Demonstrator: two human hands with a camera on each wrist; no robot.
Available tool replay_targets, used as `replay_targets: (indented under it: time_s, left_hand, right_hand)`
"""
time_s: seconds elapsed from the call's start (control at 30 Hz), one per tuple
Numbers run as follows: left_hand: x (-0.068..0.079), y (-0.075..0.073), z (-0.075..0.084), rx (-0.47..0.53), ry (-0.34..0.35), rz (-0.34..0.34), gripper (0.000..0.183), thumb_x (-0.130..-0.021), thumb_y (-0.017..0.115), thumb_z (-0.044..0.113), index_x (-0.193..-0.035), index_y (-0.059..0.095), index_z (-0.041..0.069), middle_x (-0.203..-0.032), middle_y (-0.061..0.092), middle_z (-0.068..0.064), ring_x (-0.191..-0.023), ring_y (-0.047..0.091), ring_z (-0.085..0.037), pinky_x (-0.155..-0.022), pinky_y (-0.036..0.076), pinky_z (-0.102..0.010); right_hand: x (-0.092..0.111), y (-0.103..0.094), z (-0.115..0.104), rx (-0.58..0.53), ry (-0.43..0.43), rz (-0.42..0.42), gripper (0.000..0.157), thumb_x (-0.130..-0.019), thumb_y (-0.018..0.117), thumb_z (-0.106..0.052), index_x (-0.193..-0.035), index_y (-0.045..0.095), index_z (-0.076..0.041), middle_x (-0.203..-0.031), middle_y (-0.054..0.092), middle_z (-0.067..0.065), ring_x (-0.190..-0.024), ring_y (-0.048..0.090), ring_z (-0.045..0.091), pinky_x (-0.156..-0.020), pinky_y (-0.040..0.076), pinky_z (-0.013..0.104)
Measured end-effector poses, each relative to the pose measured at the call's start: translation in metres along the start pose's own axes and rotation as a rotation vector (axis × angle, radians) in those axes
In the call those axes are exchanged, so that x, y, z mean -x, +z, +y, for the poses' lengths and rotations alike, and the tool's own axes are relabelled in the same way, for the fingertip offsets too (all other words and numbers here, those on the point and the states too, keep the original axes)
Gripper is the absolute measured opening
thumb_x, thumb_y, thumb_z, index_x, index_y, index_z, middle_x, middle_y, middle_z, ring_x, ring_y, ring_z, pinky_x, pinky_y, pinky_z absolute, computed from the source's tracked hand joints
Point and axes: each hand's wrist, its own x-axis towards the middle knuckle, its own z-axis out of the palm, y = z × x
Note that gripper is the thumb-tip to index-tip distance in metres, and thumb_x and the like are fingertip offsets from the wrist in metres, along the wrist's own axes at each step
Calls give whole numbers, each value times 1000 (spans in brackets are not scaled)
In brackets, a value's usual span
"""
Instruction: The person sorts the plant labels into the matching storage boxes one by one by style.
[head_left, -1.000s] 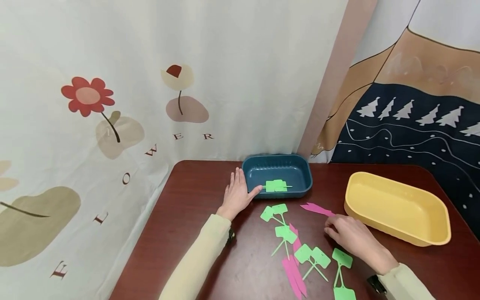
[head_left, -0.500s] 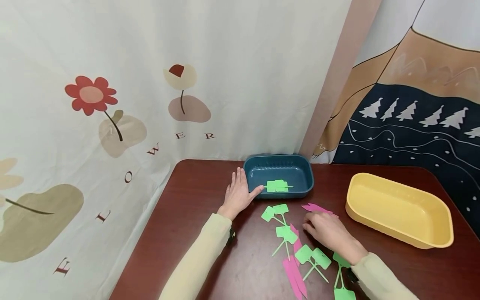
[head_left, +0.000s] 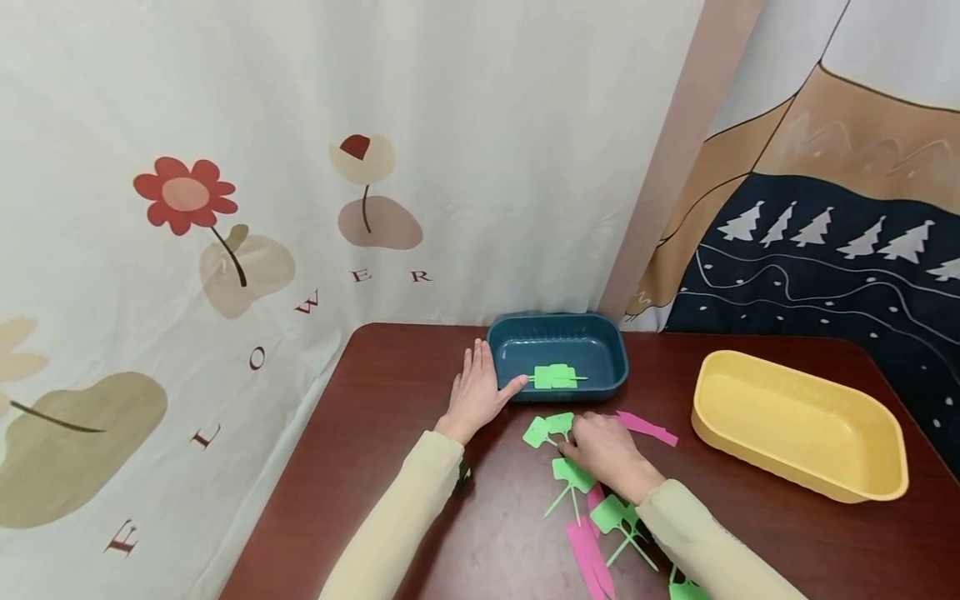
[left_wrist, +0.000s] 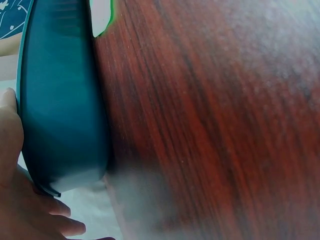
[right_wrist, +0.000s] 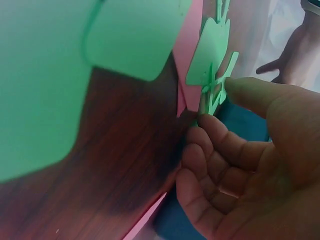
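Observation:
My left hand [head_left: 474,392] rests against the left end of the dark blue tray [head_left: 521,350], fingers straight, thumb at its front rim. Inside that tray lies a small stack of green T-shaped plant labels [head_left: 555,377]. My right hand [head_left: 611,450] is over the table in front of the tray, beside a pair of crossed green plant labels [head_left: 537,432]. In the right wrist view the thumb and index fingertip [right_wrist: 205,120] stand apart on either side of green stems [right_wrist: 215,87]; the other fingers are loosely curled. More green labels [head_left: 573,473] lie just below the hand.
Pink pointed strips [head_left: 588,554] lie among further green labels [head_left: 611,512] nearer the front. One more pink piece [head_left: 651,428] is right of my right hand. A yellow tray [head_left: 795,425] stands at the right; a printed curtain [head_left: 480,167] hangs behind the table.
My right hand has moved left from beside the yellow tray, past the pink piece, to the crossed green labels. The left hand has stayed at the blue tray.

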Motion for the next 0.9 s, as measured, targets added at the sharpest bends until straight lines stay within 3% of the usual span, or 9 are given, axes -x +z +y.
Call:
replay_targets:
  time_s: [0.23,0.73,0.9]
  left_hand:
    - [1,1,0,16,8,3,109,-96,51,74,-164,13,-2,-173,7,-17,-158,11,-39,-117,29,-64]
    - [2,4,-4,8,1,2,109,-96,51,74,-164,12,-2,-173,7,-16,-158,10,-39,-117,29,-64]
    - [0,4,-4,2,4,2,109,-96,51,74,-164,11,-2,-173,8,-18,-158,10,-39,-117,29,-64]
  right_hand:
    - [-1,-1,-3,-34,76,-79,47,-86,76,-9,-50,47,-15,-49,32,-5,-44,35,12,-47,27,28]
    - [7,-10,-4,-91,167,-143,47,-84,74,-8,-46,47,-14,-44,30,-6,-42,33,12,-49,26,28]
    - [14,-18,0,-77,146,-120,45,-82,70,-5,-46,46,-15,-46,27,-6,-46,33,13,-49,24,29]
